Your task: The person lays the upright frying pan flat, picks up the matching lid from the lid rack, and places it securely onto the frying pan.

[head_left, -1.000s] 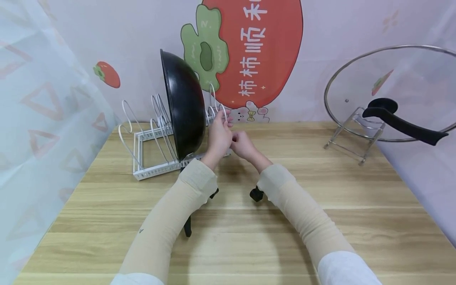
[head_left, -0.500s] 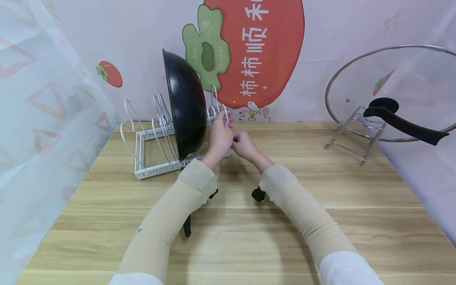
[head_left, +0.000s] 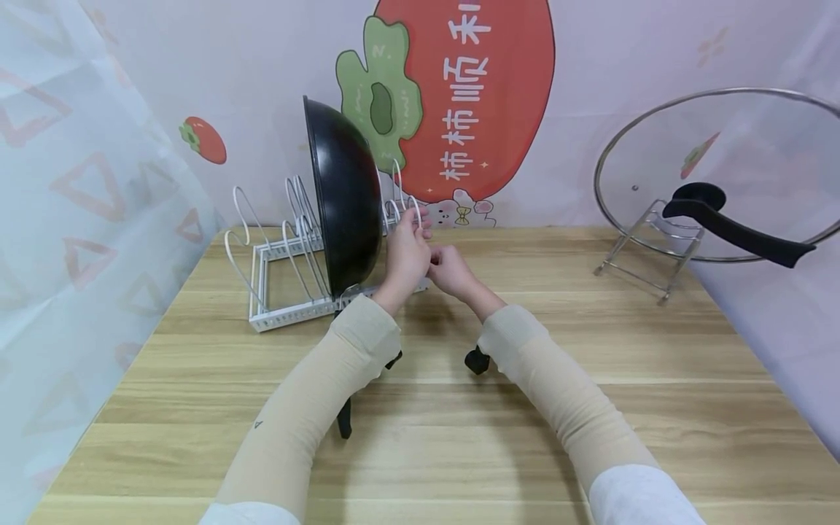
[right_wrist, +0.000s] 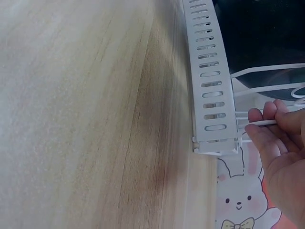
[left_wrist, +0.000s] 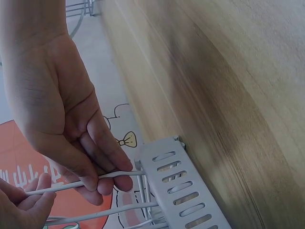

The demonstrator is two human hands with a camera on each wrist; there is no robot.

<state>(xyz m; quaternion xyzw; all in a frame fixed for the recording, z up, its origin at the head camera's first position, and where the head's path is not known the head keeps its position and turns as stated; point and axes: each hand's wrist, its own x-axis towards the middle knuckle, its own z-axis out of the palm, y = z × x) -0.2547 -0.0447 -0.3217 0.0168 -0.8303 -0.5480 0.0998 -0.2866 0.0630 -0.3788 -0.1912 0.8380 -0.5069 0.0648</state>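
A white wire pan rack (head_left: 289, 316) stands on the table with a black wok (head_left: 348, 197) upright in it, its bottom facing right. My left hand (head_left: 407, 251) pinches the rack's rightmost wire divider (head_left: 416, 208). Lower on that divider, close to the slotted base rail (left_wrist: 189, 171), my right hand (head_left: 453, 270) pinches it between thumb and fingers. In the left wrist view the left fingertips (left_wrist: 31, 205) hold the wire farther from the rail than the right hand (left_wrist: 66, 105). The right wrist view shows the right thumb and fingers (right_wrist: 281, 157) on the wire beside the rail's end.
At the right, a large glass lid (head_left: 630, 153) with a black handle (head_left: 741, 233) leans in a small metal stand (head_left: 646, 284). A black handle (head_left: 344, 419) shows beneath the left sleeve. Printed cloth (head_left: 262, 73) hangs behind and left of the wooden table (head_left: 420, 467).
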